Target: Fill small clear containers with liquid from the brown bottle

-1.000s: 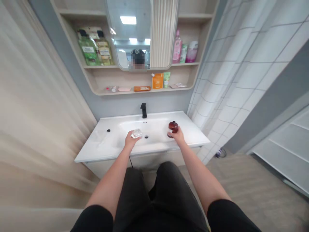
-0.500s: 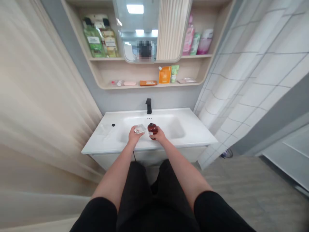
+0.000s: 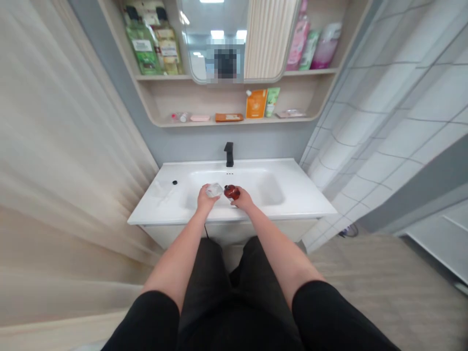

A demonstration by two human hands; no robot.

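Over the white sink basin (image 3: 258, 183), my left hand (image 3: 205, 201) is closed around a clear, glass-like cup (image 3: 215, 189). My right hand (image 3: 244, 199) grips a reddish-brown bottle (image 3: 233, 191) with a dark neck, tilted so its top leans left toward the cup. Bottle neck and cup rim are very close; whether they touch I cannot tell, and no liquid can be made out between them. On the counter left of the basin lies a small black cap (image 3: 174, 182).
A black faucet (image 3: 229, 154) rises behind the basin. Above it, a shelf holds an orange pouch (image 3: 256, 104), a green tube (image 3: 272, 102) and an orange-brown packet (image 3: 229, 117). Green bottles (image 3: 143, 48) stand higher left. Curtains (image 3: 69, 161) hang on both sides.
The bottle has gone from nearly upright to tilted left, its neck now nearer the cup. My left hand still holds the cup. The camera view has shifted slightly.
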